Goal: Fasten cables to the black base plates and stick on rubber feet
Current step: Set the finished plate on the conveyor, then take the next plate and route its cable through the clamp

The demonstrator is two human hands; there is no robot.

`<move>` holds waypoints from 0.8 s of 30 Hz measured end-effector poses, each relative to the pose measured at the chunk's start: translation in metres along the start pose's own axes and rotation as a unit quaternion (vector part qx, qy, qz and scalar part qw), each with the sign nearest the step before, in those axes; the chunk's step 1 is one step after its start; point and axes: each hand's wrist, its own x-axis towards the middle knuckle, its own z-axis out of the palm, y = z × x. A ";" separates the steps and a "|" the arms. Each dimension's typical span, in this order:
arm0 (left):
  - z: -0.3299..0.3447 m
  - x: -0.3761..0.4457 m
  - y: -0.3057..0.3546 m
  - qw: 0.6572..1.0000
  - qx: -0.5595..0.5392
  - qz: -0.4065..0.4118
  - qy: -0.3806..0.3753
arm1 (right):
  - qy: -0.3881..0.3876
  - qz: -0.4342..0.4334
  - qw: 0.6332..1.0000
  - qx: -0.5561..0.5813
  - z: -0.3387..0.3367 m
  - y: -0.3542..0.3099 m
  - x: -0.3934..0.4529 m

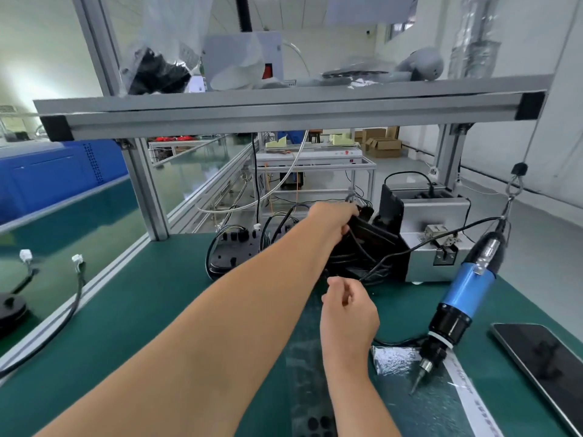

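Note:
My left hand reaches far across the green bench and grips the top edge of a black base plate that stands tilted on a pile of black plates with cables. Another black plate with cables lies flat to the left of the pile. Nearer to me, my right hand hovers with fingers curled, thumb and forefinger pinched near a thin black cable; what it holds I cannot tell. A strip of black rubber feet in clear plastic lies along the bench under my right wrist.
A blue electric screwdriver hangs on a cord at the right, tip near a foil bag. A grey metal screw feeder stands behind the pile. A phone lies at far right. An aluminium shelf rail crosses overhead.

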 end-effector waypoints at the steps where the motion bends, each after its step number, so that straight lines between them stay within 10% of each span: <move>1: -0.008 -0.002 0.002 0.999 -0.042 -0.013 -0.006 | 0.005 0.004 1.000 0.000 -0.001 0.000 0.000; 7: -0.083 -0.052 0.012 0.970 -0.223 0.003 -0.093 | -0.040 0.079 0.993 0.074 -0.002 -0.004 0.002; 13: -0.163 -0.121 -0.043 0.962 -0.246 0.017 -0.114 | -0.206 0.250 0.873 0.366 -0.008 -0.020 0.004; 24: -0.202 -0.211 -0.160 0.986 -0.162 0.006 0.027 | -0.304 -0.055 0.950 -0.052 -0.008 -0.052 -0.041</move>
